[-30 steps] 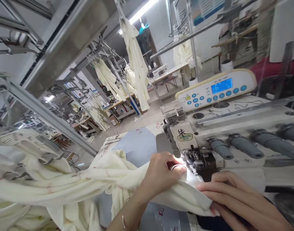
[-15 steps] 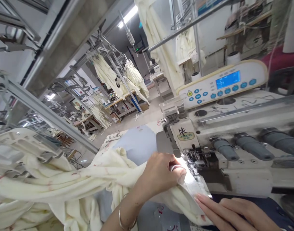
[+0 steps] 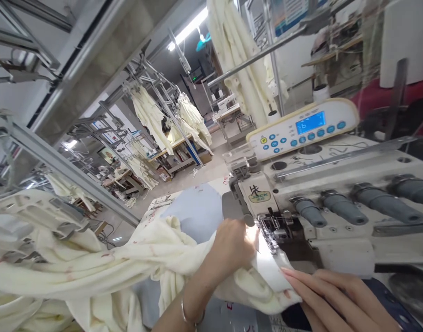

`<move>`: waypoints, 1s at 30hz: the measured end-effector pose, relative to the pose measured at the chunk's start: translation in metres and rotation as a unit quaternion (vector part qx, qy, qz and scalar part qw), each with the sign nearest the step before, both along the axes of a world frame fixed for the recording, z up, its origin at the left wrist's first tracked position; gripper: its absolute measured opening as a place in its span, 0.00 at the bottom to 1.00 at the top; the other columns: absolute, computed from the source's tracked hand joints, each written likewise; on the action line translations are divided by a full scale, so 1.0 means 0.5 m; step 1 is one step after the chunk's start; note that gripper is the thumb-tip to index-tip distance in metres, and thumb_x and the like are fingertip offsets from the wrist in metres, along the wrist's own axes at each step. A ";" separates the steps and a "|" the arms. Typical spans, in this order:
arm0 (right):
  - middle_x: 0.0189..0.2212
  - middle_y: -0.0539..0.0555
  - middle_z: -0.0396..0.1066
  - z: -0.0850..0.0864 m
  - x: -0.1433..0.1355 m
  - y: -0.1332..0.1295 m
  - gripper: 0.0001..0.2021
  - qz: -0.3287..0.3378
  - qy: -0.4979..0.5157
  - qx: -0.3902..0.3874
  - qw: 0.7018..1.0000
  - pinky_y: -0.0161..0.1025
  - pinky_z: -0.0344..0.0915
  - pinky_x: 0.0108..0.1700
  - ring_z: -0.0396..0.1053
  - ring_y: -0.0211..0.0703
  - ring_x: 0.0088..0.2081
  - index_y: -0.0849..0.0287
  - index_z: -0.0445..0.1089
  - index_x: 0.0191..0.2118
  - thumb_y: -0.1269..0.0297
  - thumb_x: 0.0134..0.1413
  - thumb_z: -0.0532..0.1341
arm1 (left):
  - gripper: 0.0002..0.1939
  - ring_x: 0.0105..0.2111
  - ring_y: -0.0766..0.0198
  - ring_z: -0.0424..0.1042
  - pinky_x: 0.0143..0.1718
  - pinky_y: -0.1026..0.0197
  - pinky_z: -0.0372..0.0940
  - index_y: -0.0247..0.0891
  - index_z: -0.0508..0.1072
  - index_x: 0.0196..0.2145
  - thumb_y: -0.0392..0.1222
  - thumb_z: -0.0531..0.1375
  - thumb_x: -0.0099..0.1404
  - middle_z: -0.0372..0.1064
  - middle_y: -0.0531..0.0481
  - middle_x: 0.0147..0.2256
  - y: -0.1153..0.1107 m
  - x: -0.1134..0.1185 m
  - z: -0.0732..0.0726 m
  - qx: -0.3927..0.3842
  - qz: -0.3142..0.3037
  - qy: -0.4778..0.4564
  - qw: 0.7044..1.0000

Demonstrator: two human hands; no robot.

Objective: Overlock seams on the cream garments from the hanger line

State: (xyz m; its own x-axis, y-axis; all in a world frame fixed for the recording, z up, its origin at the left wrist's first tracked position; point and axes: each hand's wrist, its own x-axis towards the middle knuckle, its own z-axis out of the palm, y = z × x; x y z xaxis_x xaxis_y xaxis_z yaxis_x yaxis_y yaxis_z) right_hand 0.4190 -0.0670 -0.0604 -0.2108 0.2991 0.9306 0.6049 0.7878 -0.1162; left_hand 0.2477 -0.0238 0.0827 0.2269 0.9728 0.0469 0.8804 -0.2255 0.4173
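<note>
While cream fabric [image 3: 128,263] feeds under the presser foot [image 3: 271,226] at lower centre, both hands steer it.
Keeping the edge flat and aligned should serve best: the left hand [image 3: 232,246] is closed, pinching the cloth just beside the foot of the sewing machine [image 3: 336,193]; the right hand [image 3: 332,299], lower right, lies spread flat on the fabric's edge.

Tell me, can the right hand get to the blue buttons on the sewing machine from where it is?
Probably yes: the right hand lies flat on the cream fabric, holding nothing, and nothing blocks the way up to the control panel.
</note>
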 end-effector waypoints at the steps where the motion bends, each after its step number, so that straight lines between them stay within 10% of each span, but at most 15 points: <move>1: 0.46 0.52 0.73 -0.003 -0.002 0.001 0.16 -0.002 0.004 0.006 1.000 0.43 0.65 0.44 0.71 0.42 0.39 0.58 0.72 0.48 0.76 0.61 0.52 | 0.18 0.19 0.70 0.38 0.24 0.61 0.39 0.39 0.45 0.20 0.35 0.51 0.64 0.39 0.59 0.16 0.000 -0.006 0.007 -0.010 -0.005 -0.006 1.000; 7: 0.47 0.53 0.72 -0.005 -0.008 -0.003 0.16 0.000 0.013 0.008 1.000 0.47 0.64 0.47 0.71 0.46 0.43 0.54 0.72 0.45 0.76 0.60 0.51 | 0.16 0.21 0.72 0.51 0.21 0.66 0.46 0.37 0.60 0.21 0.47 0.59 0.59 0.51 0.59 0.19 -0.003 -0.041 0.031 -0.156 -0.043 -0.088 0.983; 24: 0.41 0.54 0.74 0.048 -0.020 -0.011 0.16 -0.050 0.033 -0.016 0.998 0.47 0.65 0.42 0.69 0.47 0.39 0.63 0.70 0.48 0.79 0.51 0.62 | 0.04 0.26 0.61 0.59 0.30 0.59 0.48 0.38 0.68 0.30 0.39 0.56 0.61 0.66 0.50 0.25 0.004 0.005 -0.026 0.030 0.071 0.030 0.997; 30: 0.40 0.54 0.72 0.061 -0.021 -0.019 0.13 -0.034 0.053 -0.042 0.997 0.42 0.65 0.43 0.68 0.43 0.39 0.60 0.71 0.45 0.75 0.53 0.60 | 0.09 0.23 0.65 0.53 0.27 0.61 0.45 0.38 0.61 0.24 0.40 0.58 0.58 0.55 0.55 0.20 0.021 -0.005 -0.048 0.051 0.066 -0.026 0.996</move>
State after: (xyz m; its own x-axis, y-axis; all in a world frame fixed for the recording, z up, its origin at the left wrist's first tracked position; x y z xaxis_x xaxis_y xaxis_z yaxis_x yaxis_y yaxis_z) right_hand 0.4083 -0.0766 -0.0298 -0.0883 0.3868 0.9179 0.6373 0.7302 -0.2463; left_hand 0.2452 -0.0135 0.0588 0.0928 0.9836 0.1548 0.8832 -0.1531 0.4433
